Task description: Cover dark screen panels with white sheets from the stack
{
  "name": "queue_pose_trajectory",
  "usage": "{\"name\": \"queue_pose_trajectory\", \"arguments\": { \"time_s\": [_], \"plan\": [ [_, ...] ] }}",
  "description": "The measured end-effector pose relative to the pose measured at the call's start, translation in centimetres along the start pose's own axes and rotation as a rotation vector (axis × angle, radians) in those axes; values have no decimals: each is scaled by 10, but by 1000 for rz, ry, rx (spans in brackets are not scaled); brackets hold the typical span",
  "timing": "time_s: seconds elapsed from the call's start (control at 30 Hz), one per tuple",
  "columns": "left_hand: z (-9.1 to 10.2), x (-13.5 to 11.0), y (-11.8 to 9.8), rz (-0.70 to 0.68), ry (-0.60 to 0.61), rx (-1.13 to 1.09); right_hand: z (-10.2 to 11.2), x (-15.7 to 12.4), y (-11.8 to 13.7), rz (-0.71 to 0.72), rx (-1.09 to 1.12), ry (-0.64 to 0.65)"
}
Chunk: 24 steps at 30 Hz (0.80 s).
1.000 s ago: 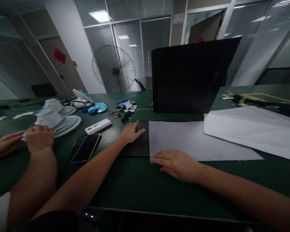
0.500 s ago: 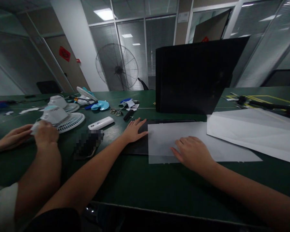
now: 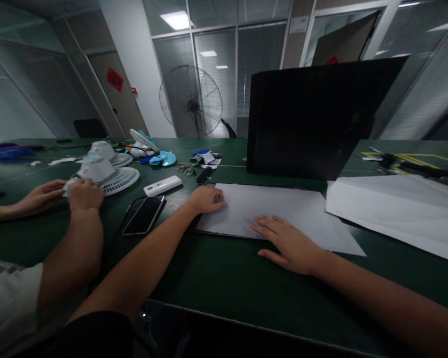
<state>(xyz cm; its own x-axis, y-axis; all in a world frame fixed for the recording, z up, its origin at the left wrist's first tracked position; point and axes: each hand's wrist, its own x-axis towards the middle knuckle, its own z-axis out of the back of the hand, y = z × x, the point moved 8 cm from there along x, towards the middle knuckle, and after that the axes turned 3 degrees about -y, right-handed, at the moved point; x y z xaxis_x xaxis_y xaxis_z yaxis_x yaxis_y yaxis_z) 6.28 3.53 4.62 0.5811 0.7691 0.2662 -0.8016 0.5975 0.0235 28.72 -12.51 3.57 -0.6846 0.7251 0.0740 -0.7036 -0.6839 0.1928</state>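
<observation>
A white translucent sheet [image 3: 242, 199] lies over a thin dark board [image 3: 302, 188], whose edges show along the sheet's back and front. My left hand [image 3: 207, 200] rests at the sheet's left end, fingers a little bent and thumb apart. Flat on the front part of the sheet lies my right hand [image 3: 289, 246], fingers stretched and thumb spread out toward the table. Neither hand grips anything that I can see. The sheet's right end reaches past the board onto the green table [image 3: 224, 283].
A large black monitor [image 3: 309, 119] stands behind the sheet, and a bigger white sheet [image 3: 395, 209] lies to the right. Left are a phone [image 3: 145, 215], a white power bank [image 3: 163, 186], glasses [image 3: 185, 170] and fan parts [image 3: 119, 180]. A co-worker's hands [image 3: 85, 195] hold something white.
The translucent sheet has slid left, now covering most of the dark board. My right hand has moved left with it and its fingers have straightened. The view has turned slightly left.
</observation>
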Motion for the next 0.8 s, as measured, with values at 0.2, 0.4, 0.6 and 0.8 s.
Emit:
{"name": "queue_pose_trajectory", "arguments": {
  "time_s": [0.2, 0.4, 0.6, 0.8],
  "plan": [
    [5, -4, 35, 239, -29, 96, -3, -2, -25, -83, -84, -77],
    [4, -1, 40, 244, -117, 42, 13, -1, -26, -7, -37, -100],
    [-13, 2, 48, 216, -121, -43, 56, -27, -136, -269, -263, -268],
    [-33, 10, 53, 224, -13, -113, 40, -70, -251, -528, -202, -146]
  ]
}}
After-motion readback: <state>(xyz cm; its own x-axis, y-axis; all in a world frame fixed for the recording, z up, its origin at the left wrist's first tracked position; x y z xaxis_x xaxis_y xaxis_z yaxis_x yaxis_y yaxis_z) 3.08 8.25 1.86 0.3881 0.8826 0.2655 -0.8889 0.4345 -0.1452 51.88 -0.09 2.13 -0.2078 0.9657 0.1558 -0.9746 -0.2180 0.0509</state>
